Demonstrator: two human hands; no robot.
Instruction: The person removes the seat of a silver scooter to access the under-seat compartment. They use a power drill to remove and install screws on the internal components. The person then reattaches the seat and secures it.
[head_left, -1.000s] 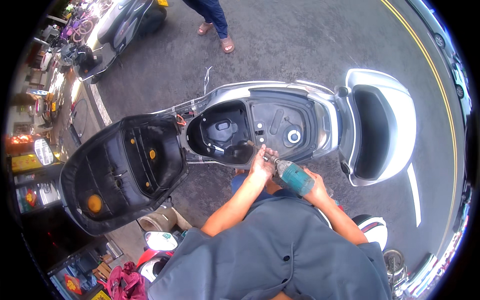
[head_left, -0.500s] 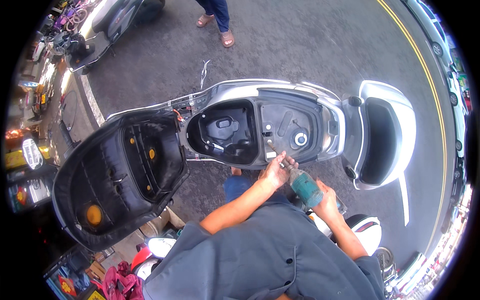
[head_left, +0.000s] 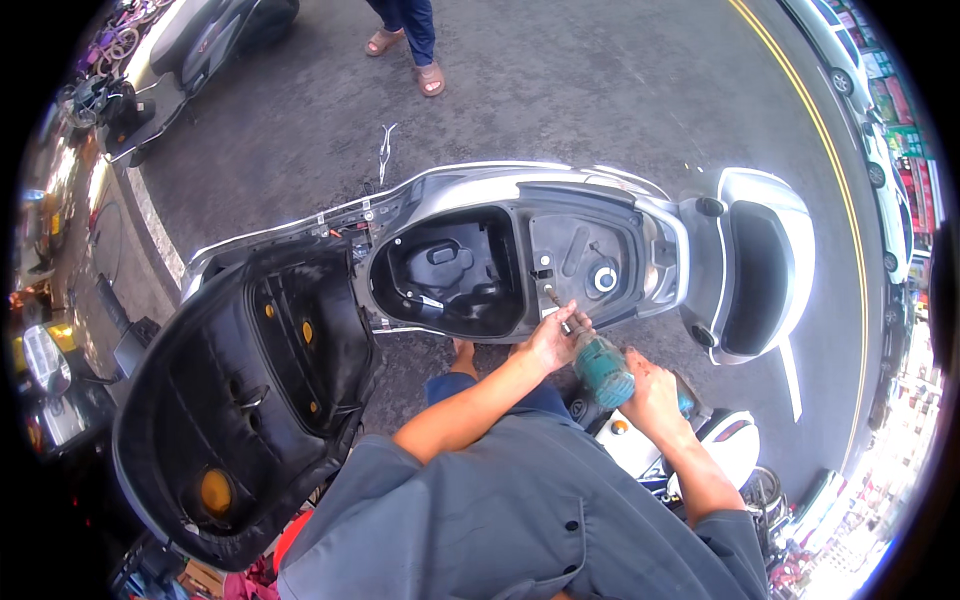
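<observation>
A teal power drill (head_left: 604,370) is held between my hands over the near side of an opened scooter. My right hand (head_left: 652,388) grips its handle; my left hand (head_left: 553,338) is closed around the front end by the chuck. The drill's thin bit (head_left: 553,296) reaches toward a small fastener on the black panel (head_left: 565,230) behind the storage bucket, but I cannot tell whether it touches. On that panel sits a round white filler cap (head_left: 604,279). The black storage bucket (head_left: 450,285) lies open, with its seat (head_left: 240,380) swung over to the left, underside up.
A silver tail box with a dark backrest (head_left: 755,275) stands at the scooter's right end. Beyond the scooter, a person in sandals (head_left: 430,78) stands on the road. Another scooter (head_left: 215,50) is parked at the upper left, and a white one (head_left: 730,445) stands close by my right arm.
The drill's body has tipped more upright, its rear end now facing me more, and both hands stay on it. The whole view has shifted slightly.
</observation>
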